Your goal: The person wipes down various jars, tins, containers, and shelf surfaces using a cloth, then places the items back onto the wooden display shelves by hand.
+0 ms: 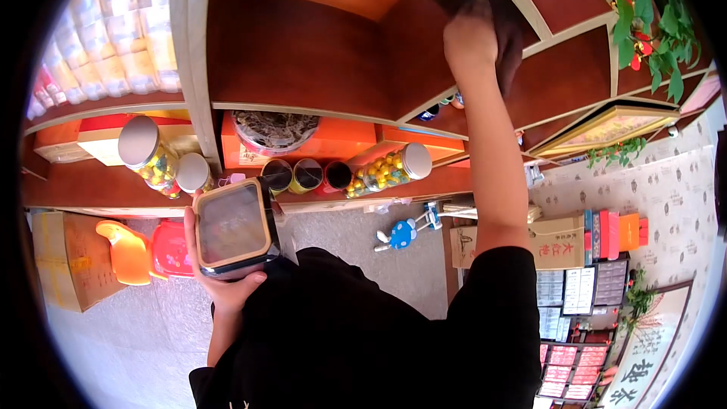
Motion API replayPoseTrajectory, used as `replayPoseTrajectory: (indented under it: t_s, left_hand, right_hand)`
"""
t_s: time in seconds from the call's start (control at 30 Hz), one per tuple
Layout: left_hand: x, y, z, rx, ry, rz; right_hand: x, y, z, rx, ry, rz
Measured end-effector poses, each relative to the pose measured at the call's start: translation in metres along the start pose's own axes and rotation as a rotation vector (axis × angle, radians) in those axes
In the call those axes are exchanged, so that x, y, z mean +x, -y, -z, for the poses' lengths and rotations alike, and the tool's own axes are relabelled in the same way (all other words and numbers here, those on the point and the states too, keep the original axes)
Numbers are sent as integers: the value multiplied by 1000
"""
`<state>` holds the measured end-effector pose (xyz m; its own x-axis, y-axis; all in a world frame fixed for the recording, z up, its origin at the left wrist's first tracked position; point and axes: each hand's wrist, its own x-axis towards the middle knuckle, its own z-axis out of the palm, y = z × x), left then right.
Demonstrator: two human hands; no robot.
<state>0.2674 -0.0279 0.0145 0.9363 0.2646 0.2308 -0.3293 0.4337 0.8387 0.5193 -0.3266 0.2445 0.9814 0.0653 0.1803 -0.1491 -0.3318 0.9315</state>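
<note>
My left hand [226, 288] is closed around a square dark container [235, 223] with a tan-rimmed, see-through top, held low in front of the shelves. What lies inside it is not clear. My right hand [469, 42] reaches up to the brown shelf unit [303, 53], its fingers pressing a dark cloth [509, 42] to the upright panel of an upper compartment. Part of the cloth hangs down behind my wrist. The fingertips are partly lost against the dark cloth.
Below the compartment stand a jar of yellow-wrapped pieces [390, 170], several dark-topped cans [307, 176] and a round clear tub [274, 132]. White-lidded jars [138, 144] are at left. An orange chair [125, 254] and a carton [72, 261] stand on the floor. A leafy plant [644, 11] hangs upper right.
</note>
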Motion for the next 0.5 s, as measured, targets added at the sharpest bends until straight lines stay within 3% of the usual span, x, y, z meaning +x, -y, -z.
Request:
replayPoseTrajectory:
  t_s: [0.1,0.2,0.3,0.37,0.5]
  left_hand:
    - [3,4,0,16,19,-1]
    - [2,8,1,39,35,-2]
    - [4,8,0,28,21,0]
    - [3,5,3,56,-10,26]
    - [8,-1,2,93,-19,40]
  right_hand:
    - [57,0,-29,137,-164,-57]
    - [129,36,-69,-30,-23,-155]
    - [124,69,-72,61,-120,-123]
    - [110,88,-62,144,-47,-80]
    - [136,168,-122,397,-17,-51]
